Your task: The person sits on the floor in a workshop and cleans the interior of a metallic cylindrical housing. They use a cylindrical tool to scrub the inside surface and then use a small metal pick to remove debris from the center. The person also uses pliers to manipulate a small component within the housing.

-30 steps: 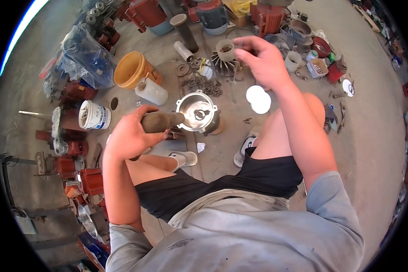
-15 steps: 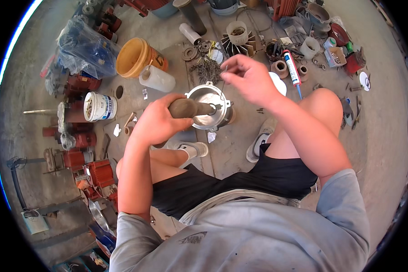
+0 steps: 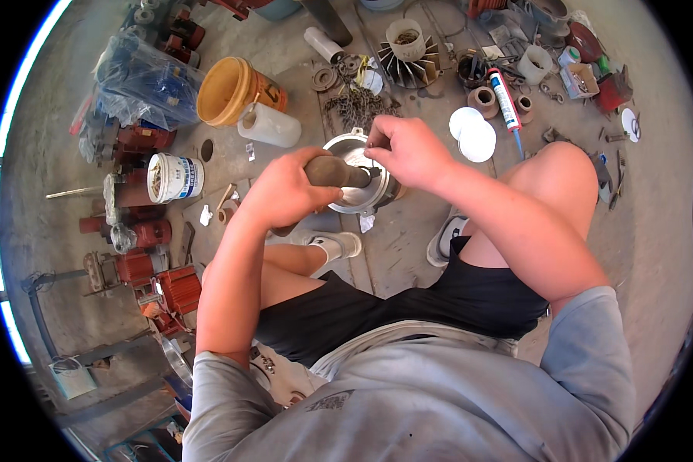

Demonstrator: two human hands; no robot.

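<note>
My left hand [image 3: 286,187] is wrapped round a brown tool with a bulbous handle [image 3: 327,171], held over a round metal housing [image 3: 333,145]. The tool's dark narrow end reaches into the housing, whose inside is pale. My right hand [image 3: 408,150] is closed in a pinch at the housing's right rim. A thin wire-like strand seems to run down from its fingertips, though its lower end is hard to make out. The housing has lugs on its rim and stands on the floor between my feet.
A tangled chain [image 3: 356,106] lies just beyond the housing. To the left are a yellow bucket [image 3: 225,92], a translucent container [image 3: 273,127], a white bucket [image 3: 177,179] and red motors [image 3: 179,291]. On the right are white discs [image 3: 477,141] and a sealant tube [image 3: 505,100].
My right hand has come down and closer to the housing, its fingers drawn tighter together. My left hand keeps the tool over the housing. The view has shifted slightly.
</note>
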